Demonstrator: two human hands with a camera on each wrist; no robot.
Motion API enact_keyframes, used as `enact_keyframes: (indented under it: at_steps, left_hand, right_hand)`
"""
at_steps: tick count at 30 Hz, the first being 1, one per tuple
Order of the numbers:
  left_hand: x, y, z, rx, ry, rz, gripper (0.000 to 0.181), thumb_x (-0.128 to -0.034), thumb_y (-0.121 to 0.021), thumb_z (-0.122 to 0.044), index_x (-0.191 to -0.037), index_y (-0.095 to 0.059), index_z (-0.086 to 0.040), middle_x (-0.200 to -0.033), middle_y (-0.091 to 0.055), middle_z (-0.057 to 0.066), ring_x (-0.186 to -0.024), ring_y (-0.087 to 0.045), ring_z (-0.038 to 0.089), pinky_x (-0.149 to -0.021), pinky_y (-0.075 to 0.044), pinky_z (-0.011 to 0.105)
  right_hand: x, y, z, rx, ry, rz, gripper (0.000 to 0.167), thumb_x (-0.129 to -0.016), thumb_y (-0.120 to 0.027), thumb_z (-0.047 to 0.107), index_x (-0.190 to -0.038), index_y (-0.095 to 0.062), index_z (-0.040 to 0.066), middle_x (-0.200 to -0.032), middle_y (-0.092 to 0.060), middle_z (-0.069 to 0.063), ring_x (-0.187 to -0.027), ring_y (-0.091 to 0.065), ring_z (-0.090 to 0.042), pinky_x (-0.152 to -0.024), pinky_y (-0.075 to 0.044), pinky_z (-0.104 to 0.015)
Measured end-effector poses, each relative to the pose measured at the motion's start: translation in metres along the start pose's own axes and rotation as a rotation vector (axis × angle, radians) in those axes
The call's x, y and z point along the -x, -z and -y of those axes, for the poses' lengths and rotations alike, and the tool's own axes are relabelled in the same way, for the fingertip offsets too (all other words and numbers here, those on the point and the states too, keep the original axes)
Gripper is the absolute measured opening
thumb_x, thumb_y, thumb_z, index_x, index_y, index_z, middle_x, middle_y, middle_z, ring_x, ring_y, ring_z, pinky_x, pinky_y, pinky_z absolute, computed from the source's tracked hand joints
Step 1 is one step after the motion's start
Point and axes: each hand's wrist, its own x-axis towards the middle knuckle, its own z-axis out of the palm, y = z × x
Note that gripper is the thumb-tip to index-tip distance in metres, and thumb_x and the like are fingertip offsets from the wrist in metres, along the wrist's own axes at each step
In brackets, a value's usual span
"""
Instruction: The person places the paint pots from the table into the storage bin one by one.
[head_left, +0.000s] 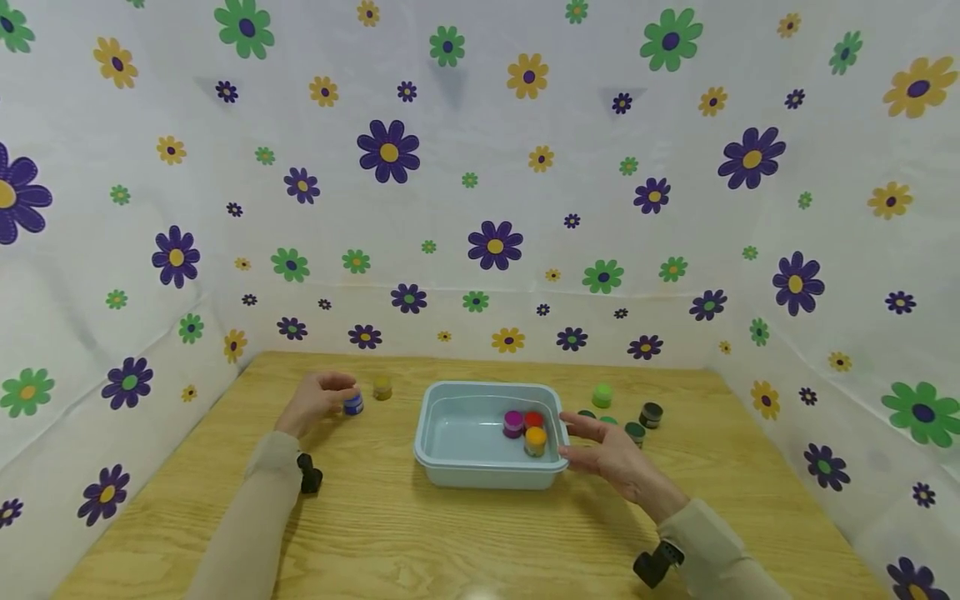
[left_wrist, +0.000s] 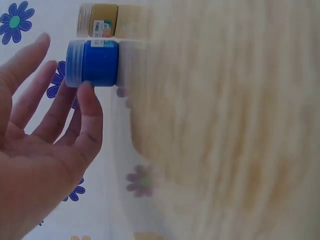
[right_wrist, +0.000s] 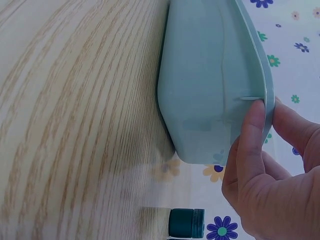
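Note:
My left hand (head_left: 318, 402) reaches beside a small blue paint jar (left_wrist: 100, 63) with a clear lid, on the left of the table. Its fingers are loosely bent, and one fingertip is at the jar's side; contact is hard to tell. A mustard-yellow paint jar (head_left: 382, 387) stands just beyond. My right hand (right_wrist: 272, 165) pinches the rim of a pale blue plastic basin (head_left: 487, 477), thumb on one side of the rim and fingers on the other. Inside the basin, toward its right end, sit a purple jar (head_left: 513, 424), a red jar (head_left: 534, 420) and an orange jar (head_left: 536, 442).
To the right of the basin stand several green jars, among them a light green jar (head_left: 602, 395) and a dark green jar (head_left: 651, 415); my right hand partly hides some. A flower-printed white sheet (head_left: 450, 208) encloses the back and sides of the wooden table (head_left: 420, 542).

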Motion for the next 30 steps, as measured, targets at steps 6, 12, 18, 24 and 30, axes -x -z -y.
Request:
enact_keyframes:
  at_steps: [6, 12, 18, 24, 30]
  left_hand:
    - [-0.003, 0.002, -0.002, -0.011, -0.011, 0.110, 0.053, -0.0928, -0.068, -0.013, -0.139, -0.048, 0.004, -0.143, -0.045, 0.030, -0.108, -0.062, 0.024, -0.088, -0.058, 0.037]
    - [-0.005, 0.004, -0.001, -0.070, 0.002, 0.166, 0.054, -0.0899, -0.067, -0.003, -0.140, -0.047, 0.004, -0.146, -0.042, 0.029, -0.123, -0.053, 0.036, -0.094, -0.056, 0.037]
    - [-0.005, 0.001, 0.001, -0.106, 0.014, 0.160, 0.051, -0.0882, -0.067, 0.003, -0.137, -0.051, 0.003, -0.145, -0.044, 0.029, -0.126, -0.050, 0.038, -0.100, -0.052, 0.042]
    - [0.003, 0.000, -0.005, -0.087, -0.017, 0.174, 0.052, -0.0897, -0.069, -0.004, -0.137, -0.050, 0.005, -0.143, -0.045, 0.031, -0.125, -0.052, 0.040, -0.095, -0.056, 0.038]
    - [0.007, -0.004, -0.011, 0.009, -0.001, 0.169, 0.051, -0.0918, -0.067, -0.006, -0.138, -0.049, 0.004, -0.141, -0.047, 0.031, -0.114, -0.061, 0.029, -0.094, -0.056, 0.041]
  right_hand:
    - [0.000, 0.000, 0.000, -0.007, 0.008, 0.010, 0.071, -0.086, -0.076, 0.014, -0.148, -0.043, 0.009, -0.152, -0.036, -0.026, -0.103, -0.065, -0.019, -0.088, -0.059, -0.034]
    - [0.001, 0.000, 0.001, -0.008, 0.015, 0.025, 0.072, -0.086, -0.075, 0.015, -0.149, -0.041, 0.007, -0.153, -0.034, -0.027, -0.104, -0.065, -0.018, -0.088, -0.059, -0.034]
    - [0.000, 0.000, 0.001, -0.004, 0.007, 0.013, 0.070, -0.086, -0.075, 0.014, -0.148, -0.042, 0.008, -0.152, -0.035, -0.026, -0.104, -0.065, -0.018, -0.089, -0.059, -0.034]
    - [-0.001, 0.000, -0.001, -0.018, 0.004, 0.007, 0.069, -0.086, -0.076, 0.013, -0.147, -0.044, 0.009, -0.152, -0.037, -0.025, -0.106, -0.064, -0.019, -0.089, -0.059, -0.034]
    - [0.000, 0.001, -0.002, -0.027, 0.007, 0.000, 0.070, -0.085, -0.076, 0.014, -0.147, -0.044, 0.008, -0.151, -0.038, -0.024, -0.106, -0.065, -0.019, -0.089, -0.059, -0.034]
